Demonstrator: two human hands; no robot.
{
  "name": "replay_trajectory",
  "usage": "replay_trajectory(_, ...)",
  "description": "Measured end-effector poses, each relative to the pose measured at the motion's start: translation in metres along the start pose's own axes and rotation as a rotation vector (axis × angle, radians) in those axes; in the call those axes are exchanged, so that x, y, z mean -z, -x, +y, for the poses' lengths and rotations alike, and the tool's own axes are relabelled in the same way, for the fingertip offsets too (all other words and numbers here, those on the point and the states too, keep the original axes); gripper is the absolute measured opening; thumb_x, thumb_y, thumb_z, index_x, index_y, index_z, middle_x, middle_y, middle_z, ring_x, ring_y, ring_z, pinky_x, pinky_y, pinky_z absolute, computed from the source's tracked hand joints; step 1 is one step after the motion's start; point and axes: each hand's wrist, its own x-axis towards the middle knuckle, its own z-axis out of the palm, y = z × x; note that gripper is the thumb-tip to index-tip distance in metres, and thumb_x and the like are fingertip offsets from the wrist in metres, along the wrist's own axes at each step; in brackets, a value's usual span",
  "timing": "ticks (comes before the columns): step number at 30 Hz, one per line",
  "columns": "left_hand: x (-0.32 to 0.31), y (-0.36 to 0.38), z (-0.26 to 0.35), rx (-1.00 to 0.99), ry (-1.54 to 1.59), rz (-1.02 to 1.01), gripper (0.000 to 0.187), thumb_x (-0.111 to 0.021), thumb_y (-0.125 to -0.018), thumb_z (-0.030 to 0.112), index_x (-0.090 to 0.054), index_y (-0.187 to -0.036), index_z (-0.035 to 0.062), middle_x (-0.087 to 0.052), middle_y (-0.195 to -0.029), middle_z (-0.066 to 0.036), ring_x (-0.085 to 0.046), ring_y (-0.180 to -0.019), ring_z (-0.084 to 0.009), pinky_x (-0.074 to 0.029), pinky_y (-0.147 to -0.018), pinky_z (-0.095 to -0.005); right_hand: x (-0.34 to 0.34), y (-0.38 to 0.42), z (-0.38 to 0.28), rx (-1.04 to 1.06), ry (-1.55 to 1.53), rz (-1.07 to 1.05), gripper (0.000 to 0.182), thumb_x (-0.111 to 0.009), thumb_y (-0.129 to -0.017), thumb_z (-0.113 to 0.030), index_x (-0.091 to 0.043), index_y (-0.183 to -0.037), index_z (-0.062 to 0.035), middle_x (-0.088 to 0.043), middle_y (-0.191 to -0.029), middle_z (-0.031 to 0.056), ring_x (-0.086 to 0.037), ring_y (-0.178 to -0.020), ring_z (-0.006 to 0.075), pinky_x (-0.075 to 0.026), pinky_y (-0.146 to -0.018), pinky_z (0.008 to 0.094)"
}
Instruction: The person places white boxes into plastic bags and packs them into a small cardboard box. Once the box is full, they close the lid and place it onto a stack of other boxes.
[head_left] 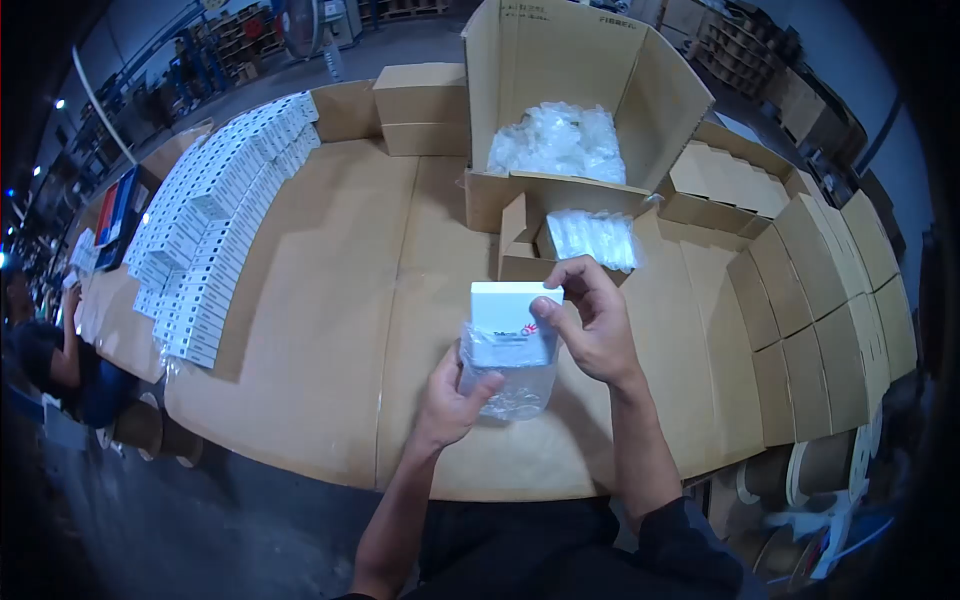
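Note:
A small white box (500,303) with dark print and a red mark sits partly inside a clear plastic bag (522,392). My left hand (452,400) grips the bag and the box's lower left side, thumb across the front. With thumb and fingers, my right hand (592,325) pinches the box's upper right corner. The box's top sticks out above the bag's mouth, while the lower part of the bag hangs slack. Just beyond my hands stands an open carton (517,268) holding a row of bagged items (592,238).
A large open carton (585,45) with a heap of clear bags (560,140) stands behind. Stacked white boxes (225,215) line the table's left side. Brown cartons (815,270) are stacked at right. Another person (60,360) is at far left.

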Motion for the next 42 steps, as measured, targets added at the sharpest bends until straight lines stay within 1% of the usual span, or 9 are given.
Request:
replay_trajectory(1, 0.006, 0.002, -0.006, 0.016, 0.012, 0.000, 0.041, -0.056, -0.108, 0.026, -0.054, -0.137, -0.0033, -0.065, -0.124, -0.008, -0.059, -0.116, -0.0149, -0.045, -0.104, -0.0299, 0.001, 0.000, 0.005, -0.033, 0.012, -0.001, 0.023, -0.076, -0.093, -0.009, -0.060, -0.106, -0.0001, -0.065, -0.094, 0.0042, -0.064, -0.088, 0.0107, -0.053, -0.083, 0.0288)
replay_trajectory(4, 0.007, 0.005, -0.020, 0.103, 0.031, 0.072, 0.042, -0.048, -0.112, 0.028, -0.052, -0.139, -0.0036, -0.065, -0.124, -0.008, -0.060, -0.114, -0.0135, -0.047, -0.102, -0.0301, -0.002, 0.003, 0.011, -0.124, 0.025, -0.038, 0.023, -0.075, -0.095, -0.012, -0.060, -0.108, 0.0006, -0.068, -0.092, 0.0063, -0.066, -0.087, 0.0120, -0.055, -0.083, 0.0293)
replay_trajectory(6, 0.005, 0.007, -0.033, 0.111, 0.147, 0.141, 0.042, -0.047, -0.112, 0.029, -0.052, -0.138, -0.0034, -0.066, -0.125, -0.009, -0.060, -0.113, -0.0126, -0.047, -0.101, -0.0303, -0.007, 0.009, 0.016, -0.238, -0.259, 0.052, 0.023, -0.074, -0.096, -0.012, -0.061, -0.111, 0.0008, -0.069, -0.095, 0.0070, -0.067, -0.090, 0.0128, -0.055, -0.082, 0.0284)
replay_trajectory(12, 0.018, 0.005, -0.049, 0.087, 0.153, 0.166, 0.051, -0.044, -0.112, 0.038, -0.048, -0.141, -0.0028, -0.065, -0.128, -0.014, -0.066, -0.117, -0.0224, -0.055, -0.100, -0.0385, -0.001, 0.058, 0.044, -0.451, -0.304, -0.027, 0.026, -0.069, -0.097, -0.004, -0.062, -0.122, 0.0019, -0.069, -0.108, 0.0057, -0.066, -0.099, 0.0105, -0.054, -0.085, 0.0249)
replay_trajectory(16, 0.016, 0.002, -0.043, 0.180, 0.291, 0.247, 0.052, -0.038, -0.113, 0.040, -0.049, -0.140, -0.0034, -0.065, -0.129, -0.016, -0.065, -0.118, -0.0244, -0.054, -0.101, -0.0404, -0.005, 0.064, 0.047, -0.392, -0.387, 0.010, 0.025, -0.068, -0.097, 0.000, -0.061, -0.121, 0.0036, -0.068, -0.108, 0.0073, -0.067, -0.097, 0.0103, -0.057, -0.084, 0.0246)
replay_trajectory(24, 0.022, 0.001, -0.043, -0.006, -0.016, 0.201, 0.044, -0.036, -0.114, 0.027, -0.063, -0.126, -0.0067, -0.069, -0.115, -0.008, -0.063, -0.107, -0.0152, -0.049, -0.098, -0.0324, 0.001, 0.059, 0.040, -0.340, -0.297, 0.013, 0.015, -0.068, -0.098, -0.002, -0.065, -0.112, 0.0030, -0.070, -0.105, 0.0072, -0.065, -0.099, 0.0111, -0.054, -0.088, 0.0265)
replay_trajectory(33, 0.019, -0.006, -0.028, -0.136, -0.116, 0.208, 0.040, -0.040, -0.112, 0.022, -0.063, -0.116, -0.0111, -0.069, -0.118, -0.021, -0.066, -0.111, -0.0247, -0.049, -0.104, -0.0376, -0.004, 0.057, 0.039, -0.267, -0.503, -0.064, 0.005, -0.064, -0.101, -0.003, -0.064, -0.104, -0.0005, -0.071, -0.124, 0.0209, -0.066, -0.111, 0.0178, -0.050, -0.101, 0.0321)
replay_trajectory(39, -0.008, -0.016, -0.016, -0.102, 0.013, 0.492, 0.043, -0.036, -0.113, 0.019, -0.068, -0.102, -0.0075, -0.073, -0.097, -0.013, -0.067, -0.097, -0.0175, -0.051, -0.092, -0.0312, -0.022, 0.052, 0.031, -0.294, -0.700, 0.097, 0.034, -0.072, -0.097, -0.008, -0.057, -0.126, -0.0015, -0.064, -0.135, 0.0187, -0.062, -0.120, 0.0191, -0.048, -0.104, 0.0328)
replay_trajectory(42, -0.011, -0.017, -0.019, -0.081, -0.013, 0.548, 0.043, -0.037, -0.114, 0.022, -0.067, -0.105, -0.0074, -0.072, -0.101, -0.014, -0.067, -0.099, -0.0183, -0.051, -0.094, -0.0317, -0.034, 0.063, 0.041, -0.270, -0.326, 0.029, 0.051, -0.076, -0.095, -0.011, -0.051, -0.138, -0.0023, -0.062, -0.134, 0.0151, -0.060, -0.121, 0.0180, -0.047, -0.104, 0.0310)
